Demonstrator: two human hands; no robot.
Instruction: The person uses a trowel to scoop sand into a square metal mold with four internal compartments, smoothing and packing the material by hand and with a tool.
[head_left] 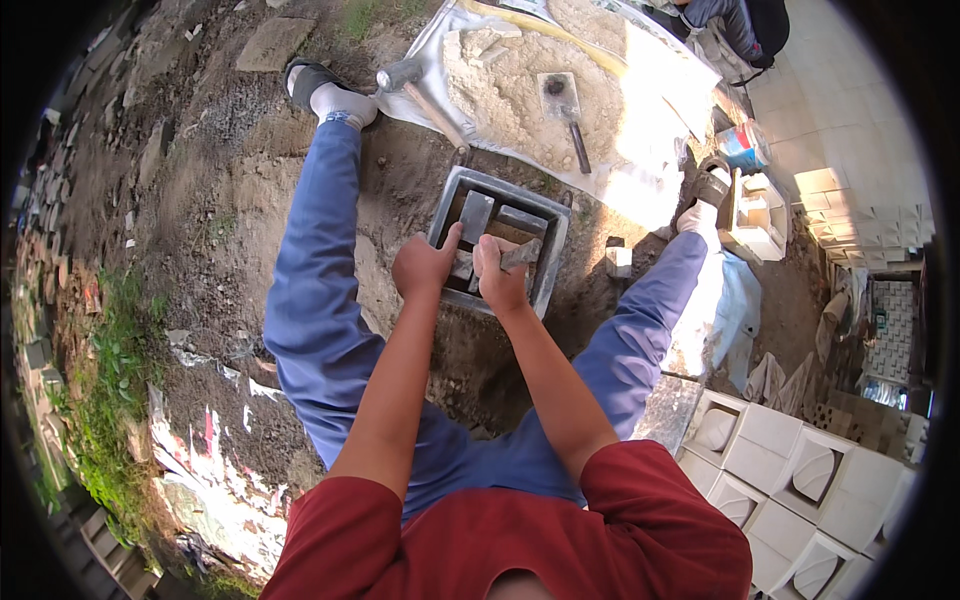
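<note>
A square grey mould [553, 270] lies on the soil between my legs, with grey blocks [478, 214] set inside it. My left hand [424, 264] is at the mould's left wall, its thumb side pointing up toward the blocks. Its other fingers look curled, and what they grip is hidden. Over the middle of the mould, my right hand [501, 278] is closed around a short grey piece [521, 254] that sticks out to the right. The exact kind of this piece cannot be made out.
Beyond the mould, a white sheet [640, 195] bears pale powder [600, 100] and a trowel [572, 125]. A mallet [430, 100] lies at the sheet's left edge. Moulded white blocks [770, 450] stand at right, near a bucket [742, 147]. Another person [735, 30] is at upper right.
</note>
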